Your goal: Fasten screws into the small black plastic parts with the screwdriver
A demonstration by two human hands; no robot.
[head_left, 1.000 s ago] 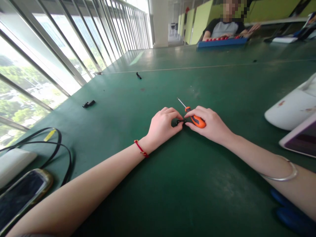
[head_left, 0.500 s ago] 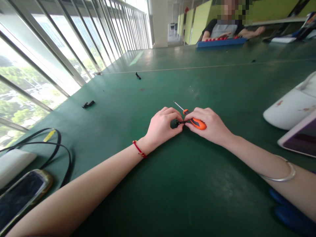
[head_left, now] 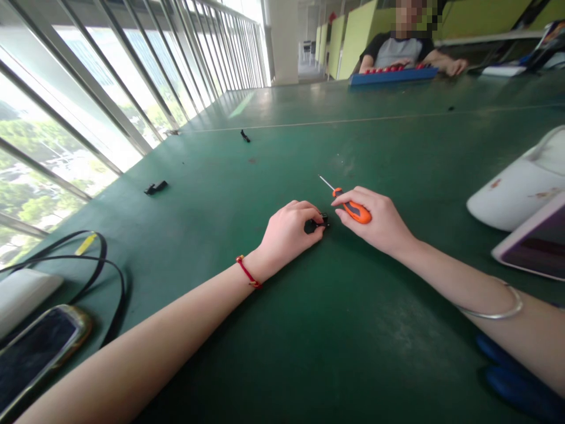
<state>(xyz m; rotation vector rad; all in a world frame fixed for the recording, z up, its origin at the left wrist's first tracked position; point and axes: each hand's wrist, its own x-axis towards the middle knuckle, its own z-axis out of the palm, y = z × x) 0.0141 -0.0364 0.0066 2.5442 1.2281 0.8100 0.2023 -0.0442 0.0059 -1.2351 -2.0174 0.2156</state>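
Between the thumb and fingers of my left hand is a small black part, pinched low over the green table. Its exact kind is too small to make out. My right hand holds a screwdriver with an orange and dark grey handle. The handle lies in the palm, and the thin metal shaft points away to the upper left. Thumb and forefinger of that hand are a little apart, just right of the black part and not touching it.
Two small black pieces lie farther off to the left. A phone, a white box and black cable are at the lower left. White objects stand at right. Across the table sits a person behind a blue tray.
My right hand has drawn away from the black part, slightly right and up, with the screwdriver still in it. My left hand keeps its pinch in nearly the same place.
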